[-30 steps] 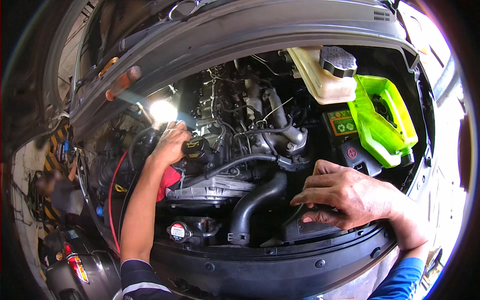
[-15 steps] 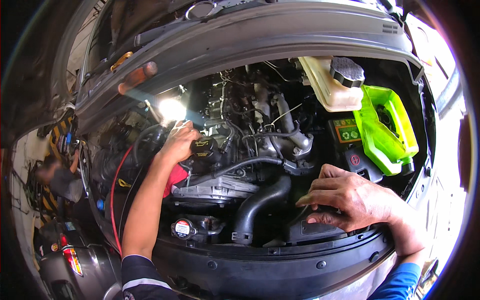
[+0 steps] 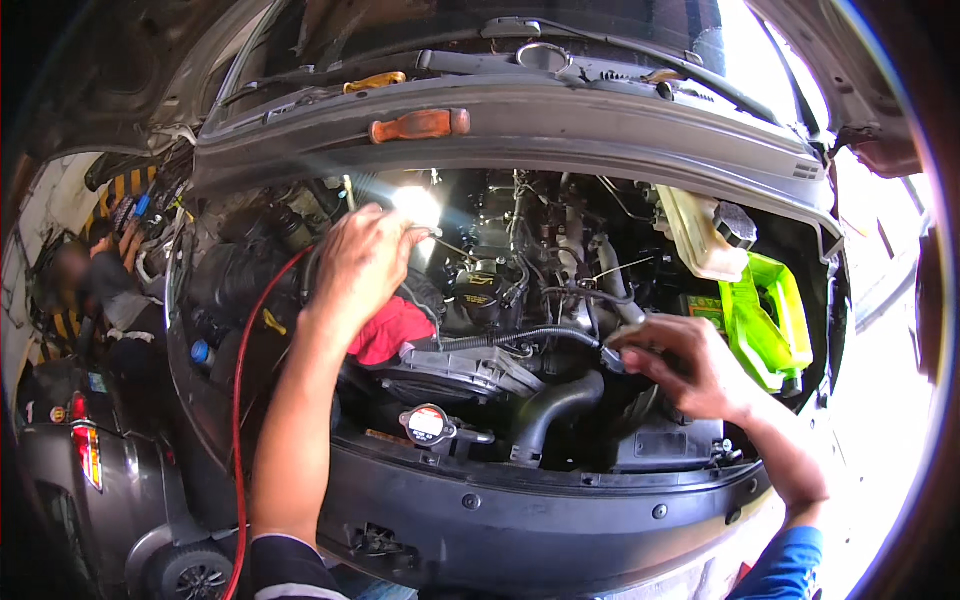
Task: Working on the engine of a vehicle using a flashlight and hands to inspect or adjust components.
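My left hand point(image 3: 360, 262) is raised over the middle of the engine, its fingers pinched together. A thin metal rod point(image 3: 455, 246) runs from its fingertips toward the engine. Below the hand lies a red cloth point(image 3: 390, 332), and beside it sits a black oil filler cap point(image 3: 478, 292). My right hand point(image 3: 690, 365) is at the right of the engine, thumb and forefinger closed near the end of a black corrugated conduit point(image 3: 540, 334). What lies between those fingertips is mostly hidden. A bright work light point(image 3: 415, 206) shines just behind my left hand.
An orange-handled screwdriver point(image 3: 420, 125) rests on the cowl. At right are a whitish reservoir point(image 3: 700, 235) and a bright green cut-open container point(image 3: 765, 320). A red hose point(image 3: 238, 440) hangs at left. Another person point(image 3: 115, 270) works farther left, near a parked grey car point(image 3: 110, 480).
The whole view has shifted, showing more of the cowl and windscreen. My left hand has come away from beside the oil filler cap. My right hand has moved forward to the conduit.
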Demonstrator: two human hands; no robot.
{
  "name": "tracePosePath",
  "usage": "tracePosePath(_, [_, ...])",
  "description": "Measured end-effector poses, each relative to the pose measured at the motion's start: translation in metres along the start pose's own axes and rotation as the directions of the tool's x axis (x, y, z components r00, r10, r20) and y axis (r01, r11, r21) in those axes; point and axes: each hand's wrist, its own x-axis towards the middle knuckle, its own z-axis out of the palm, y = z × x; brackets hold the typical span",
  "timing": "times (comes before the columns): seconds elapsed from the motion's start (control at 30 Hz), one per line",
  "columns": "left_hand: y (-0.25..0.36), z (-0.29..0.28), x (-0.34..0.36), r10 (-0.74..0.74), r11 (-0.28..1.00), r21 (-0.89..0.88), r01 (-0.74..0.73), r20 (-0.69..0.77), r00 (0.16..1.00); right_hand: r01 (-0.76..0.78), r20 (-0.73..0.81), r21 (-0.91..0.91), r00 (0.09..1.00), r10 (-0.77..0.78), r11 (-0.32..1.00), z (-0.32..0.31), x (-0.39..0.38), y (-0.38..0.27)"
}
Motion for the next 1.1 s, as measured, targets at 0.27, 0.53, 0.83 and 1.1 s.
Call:
tracePosePath(0.27, [0.072, 0.030, -0.029, 0.317, 0.942, -0.008, -0.335, -0.307, 0.898, -0.404, 0.259, 0.838, 0.886, 0.384, 0.367, 0.065, 0.088, -0.006])
tracePosePath(0.53, [0.060, 0.036, -0.033, 0.284, 0.781, -0.540, -0.315, -0.142, 0.948, -0.388, 0.144, 0.675, 0.903, 0.404, 0.627, 0.089, 0.095, 0.024])
tracePosePath(0.83, [-0.021, 0.050, -0.019, -0.197, 0.858, -0.474, 0.199, 0.053, 0.979, -0.431, 0.160, 0.686, 0.876, 0.455, 0.587, 0.058, 0.076, -0.003])
tracePosePath(1.1, [-0.017, 0.049, -0.016, -0.010, 0.737, -0.676, 0.028, 0.030, 1.000, -0.460, 0.159, 0.610, 0.869, 0.469, 0.645, 0.045, 0.071, -0.024])
